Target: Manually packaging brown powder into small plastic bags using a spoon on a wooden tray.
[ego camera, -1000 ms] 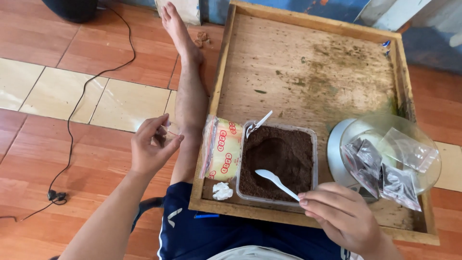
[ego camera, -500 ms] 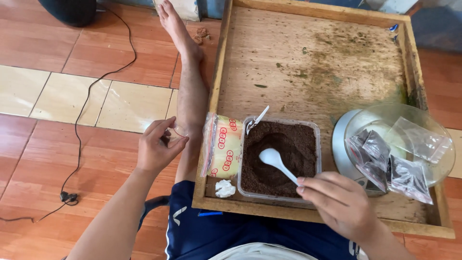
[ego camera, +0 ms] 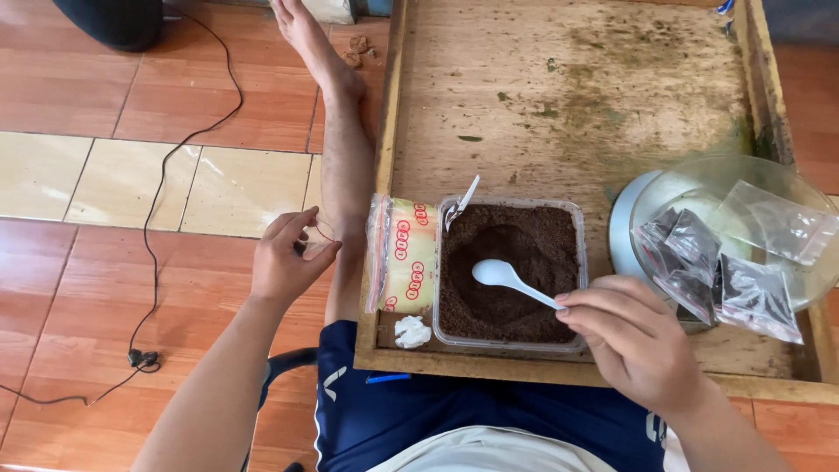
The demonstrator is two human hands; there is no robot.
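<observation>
The right hand is gripping a white plastic spoon over dark brown powder in a clear rectangular tub on the wooden tray; the left hand is pinching a small clear plastic bag over the tiled floor.

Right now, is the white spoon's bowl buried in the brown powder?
No, the white spoon, held by the right hand, has its bowl showing clean above the brown powder.

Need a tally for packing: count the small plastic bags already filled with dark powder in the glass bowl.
3, though some may be hidden. One leans at the bowl's left, one lies below it, one hangs over the front rim. A clear bag behind looks unfilled.
</observation>
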